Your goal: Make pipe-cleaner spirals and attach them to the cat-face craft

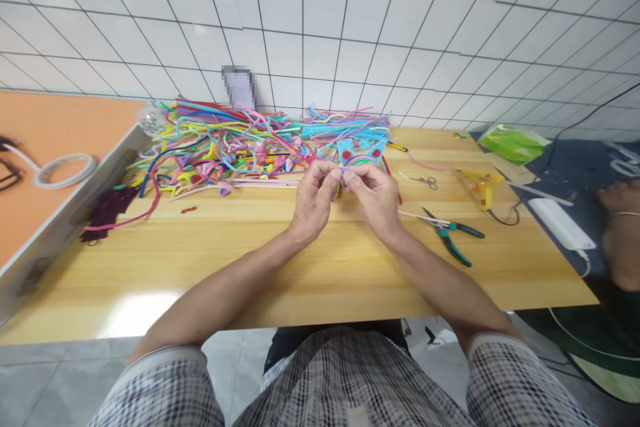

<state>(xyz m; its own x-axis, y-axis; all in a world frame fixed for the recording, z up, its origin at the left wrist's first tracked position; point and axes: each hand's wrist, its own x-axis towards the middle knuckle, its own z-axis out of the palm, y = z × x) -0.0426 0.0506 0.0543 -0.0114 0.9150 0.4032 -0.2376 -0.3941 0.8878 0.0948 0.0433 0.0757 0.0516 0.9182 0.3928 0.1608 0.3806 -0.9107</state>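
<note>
Fingertips of our left hand (314, 203) and right hand (374, 199) pinch a small purple piece (343, 169) between them, neither hand nearer; fingers hide too much to tell its long axis.

Pliers (447, 235) obstruct right side; bare wood table (240, 283) open in front; pipe-cleaner pile (235, 147) blocks back left.

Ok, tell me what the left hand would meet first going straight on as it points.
Most likely the right hand, whose fingertips sit close by the left hand's; depth between them is unclear.
</note>
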